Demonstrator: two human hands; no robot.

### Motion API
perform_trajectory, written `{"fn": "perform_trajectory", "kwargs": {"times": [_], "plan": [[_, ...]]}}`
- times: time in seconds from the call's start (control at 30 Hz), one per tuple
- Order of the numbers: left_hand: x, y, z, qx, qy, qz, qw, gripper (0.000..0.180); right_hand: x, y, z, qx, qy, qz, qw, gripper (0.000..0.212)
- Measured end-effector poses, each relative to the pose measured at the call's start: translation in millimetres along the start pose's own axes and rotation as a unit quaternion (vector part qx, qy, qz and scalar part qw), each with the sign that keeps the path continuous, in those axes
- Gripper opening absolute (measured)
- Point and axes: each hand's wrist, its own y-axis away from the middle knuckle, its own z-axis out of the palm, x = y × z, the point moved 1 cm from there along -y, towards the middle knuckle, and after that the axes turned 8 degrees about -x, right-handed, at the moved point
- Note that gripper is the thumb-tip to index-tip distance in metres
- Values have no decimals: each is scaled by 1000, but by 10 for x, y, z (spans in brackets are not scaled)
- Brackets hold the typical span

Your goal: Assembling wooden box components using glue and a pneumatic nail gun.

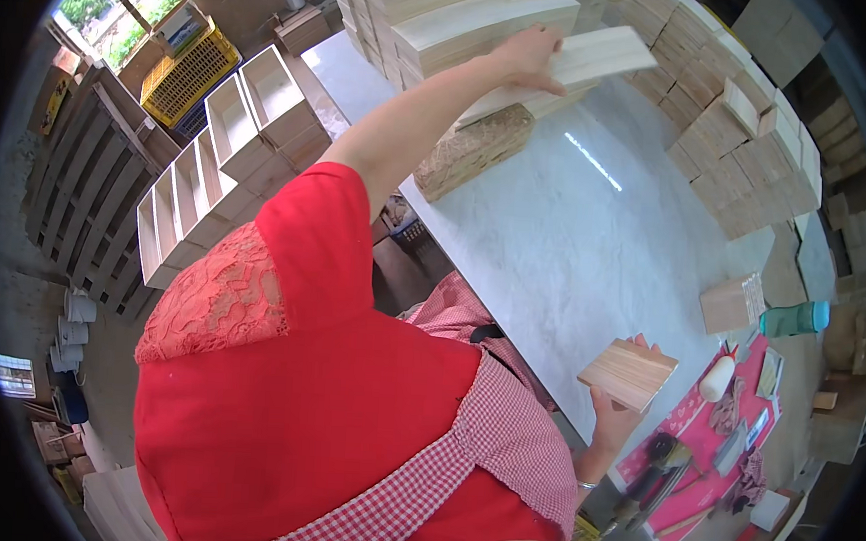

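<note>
My left arm stretches to the far side of the white marbled table (572, 229). There my left hand (532, 58) grips a long pale wooden board (606, 59), its thumb lying across the top face. Beneath that board is a chipboard block (474, 152), and tall stacks of pale boards (475, 28) rise just behind. Close to the table's near right edge, my right hand (614, 412) holds a small rectangular wooden panel (629, 373) tilted up. The thumb presses its near edge while fingertips show past the far edge.
Stacked wooden pieces (733, 149) line the far right. A wooden block (732, 304) and a teal bottle (795, 319) stand nearer, beside a pink mat (681, 489) with a white glue bottle (717, 378) and tools. Open wooden boxes (218, 161) and a yellow crate (191, 70) are left.
</note>
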Motion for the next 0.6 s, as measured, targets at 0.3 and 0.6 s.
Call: {"fn": "perform_trajectory", "kwargs": {"times": [0.3,0.6], "plan": [[524,1697,478,-72,-24,306,949,77,16,47,-176,23,113,-32,993,105],[595,2532,1014,-60,-131,361,921,54,65,56,-162,24,89,-9,996,102]]}}
